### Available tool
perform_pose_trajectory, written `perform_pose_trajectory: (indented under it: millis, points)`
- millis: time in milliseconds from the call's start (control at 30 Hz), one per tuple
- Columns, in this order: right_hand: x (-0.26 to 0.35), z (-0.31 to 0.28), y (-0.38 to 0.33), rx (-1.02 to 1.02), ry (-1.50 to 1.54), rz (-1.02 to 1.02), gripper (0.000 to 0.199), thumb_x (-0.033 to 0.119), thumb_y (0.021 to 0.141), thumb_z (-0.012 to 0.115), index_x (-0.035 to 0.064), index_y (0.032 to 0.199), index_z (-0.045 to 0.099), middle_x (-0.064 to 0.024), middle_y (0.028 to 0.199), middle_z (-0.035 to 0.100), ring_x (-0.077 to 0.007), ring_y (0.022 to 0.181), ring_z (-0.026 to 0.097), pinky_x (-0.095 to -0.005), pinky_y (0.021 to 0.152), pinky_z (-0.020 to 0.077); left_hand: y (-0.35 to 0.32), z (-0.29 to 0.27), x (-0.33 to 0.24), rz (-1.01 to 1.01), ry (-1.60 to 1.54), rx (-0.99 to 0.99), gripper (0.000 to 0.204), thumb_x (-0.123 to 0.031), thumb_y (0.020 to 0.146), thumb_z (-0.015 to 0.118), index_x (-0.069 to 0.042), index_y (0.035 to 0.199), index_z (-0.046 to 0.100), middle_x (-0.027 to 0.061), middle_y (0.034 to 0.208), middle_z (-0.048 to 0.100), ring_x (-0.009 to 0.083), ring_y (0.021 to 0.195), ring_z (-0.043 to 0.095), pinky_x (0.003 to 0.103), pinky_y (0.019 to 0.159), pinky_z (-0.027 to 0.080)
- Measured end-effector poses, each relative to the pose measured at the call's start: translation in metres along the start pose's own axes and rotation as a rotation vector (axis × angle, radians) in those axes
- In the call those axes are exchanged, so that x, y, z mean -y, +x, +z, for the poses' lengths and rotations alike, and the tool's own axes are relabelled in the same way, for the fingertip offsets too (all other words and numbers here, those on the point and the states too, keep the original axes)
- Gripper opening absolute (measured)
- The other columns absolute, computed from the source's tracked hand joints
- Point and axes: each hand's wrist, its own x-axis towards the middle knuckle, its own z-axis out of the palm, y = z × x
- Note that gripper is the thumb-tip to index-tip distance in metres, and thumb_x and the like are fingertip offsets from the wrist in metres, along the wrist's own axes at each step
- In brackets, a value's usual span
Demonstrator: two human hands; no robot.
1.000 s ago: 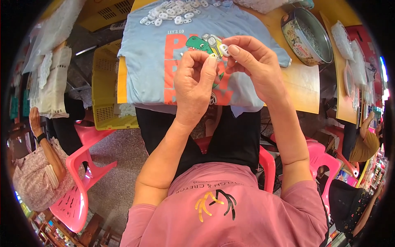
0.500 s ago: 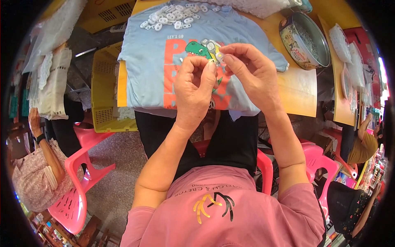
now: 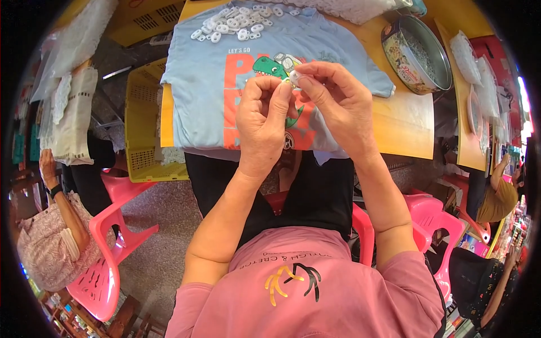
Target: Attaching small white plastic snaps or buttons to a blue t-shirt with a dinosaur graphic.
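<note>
Head view, places relative to the light-blue cloth T-shirt with dinosaur print (image 3: pixel 197 107). Right hand (image 3: pixel 344 107): thumb and forefinger grasping a white oval plastic piece (image 3: pixel 295 75), above the shirt's print. Left hand (image 3: pixel 262 115): thumb and forefinger pinched on a small pale piece (image 3: pixel 287 80), mostly hidden, shape unclear. Fingertips of both hands nearly meet; can't tell if the two pieces touch. Pile of white plastic pieces with holes (image 3: pixel 236 23) on the shirt's far end. Round printed metal tin (image 3: pixel 403 63) right of the shirt, yellow slatted plastic crate (image 3: pixel 141 121) left.

For this step I'd grip by the edges so thumbs don't cover the pieces, pinch lightly since smooth plastic could slip, and work low over the shirt so drops land on cloth.
</note>
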Motion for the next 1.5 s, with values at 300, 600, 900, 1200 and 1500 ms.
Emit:
perform_pose_trajectory:
  millis: [300,600,900,1200,1500]
  points:
    - [0.000,0.000,-0.001,0.000,0.025,-0.030,0.017,0.000,0.093,0.061,-0.0026,0.109,0.065,-0.0045,0.098,0.065,-0.0099,0.084,0.063,-0.0231,0.075,0.0530,-0.001,0.001,0.005,0.027,-0.024,-0.012,0.009,-0.010,0.098,0.056,-0.003,0.100,0.051,0.0019,0.081,0.058,0.0059,0.067,0.054,0.020,0.061,0.046]
    - [-0.006,0.005,-0.001,-0.008,0.016,-0.058,0.017,-0.003,0.092,0.061,-0.0020,0.108,0.065,-0.0042,0.096,0.065,-0.0101,0.084,0.064,-0.0219,0.076,0.0521,-0.002,-0.003,0.002,0.015,-0.039,-0.010,0.007,-0.009,0.098,0.056,-0.004,0.099,0.052,0.0019,0.084,0.060,0.0044,0.067,0.052,0.019,0.060,0.044]
    - [-0.004,0.006,-0.005,-0.026,0.021,-0.041,0.015,-0.001,0.092,0.062,-0.0033,0.107,0.065,-0.0047,0.098,0.065,-0.0104,0.087,0.064,-0.0243,0.078,0.0534,-0.002,-0.003,0.003,-0.002,-0.024,-0.004,0.007,-0.009,0.097,0.058,-0.004,0.099,0.053,0.0005,0.086,0.060,0.0042,0.070,0.053,0.019,0.061,0.044]
    - [-0.006,0.019,-0.007,-0.098,-0.009,-0.098,0.015,-0.001,0.092,0.062,-0.0023,0.107,0.065,-0.0030,0.096,0.065,-0.0091,0.088,0.063,-0.0226,0.078,0.0517,-0.001,-0.004,0.005,0.026,-0.019,-0.013,0.008,-0.011,0.098,0.057,-0.004,0.098,0.053,0.0005,0.082,0.058,0.0047,0.068,0.053,0.019,0.061,0.044]
    - [0.003,-0.002,-0.002,-0.021,0.144,0.111,0.016,0.003,0.094,0.062,-0.0027,0.108,0.065,-0.0033,0.094,0.065,-0.0080,0.080,0.060,-0.0211,0.074,0.0495,-0.002,0.004,-0.005,-0.032,0.121,-0.001,0.013,-0.016,0.102,0.052,-0.004,0.103,0.055,0.0001,0.085,0.059,0.0048,0.074,0.054,0.021,0.065,0.045]
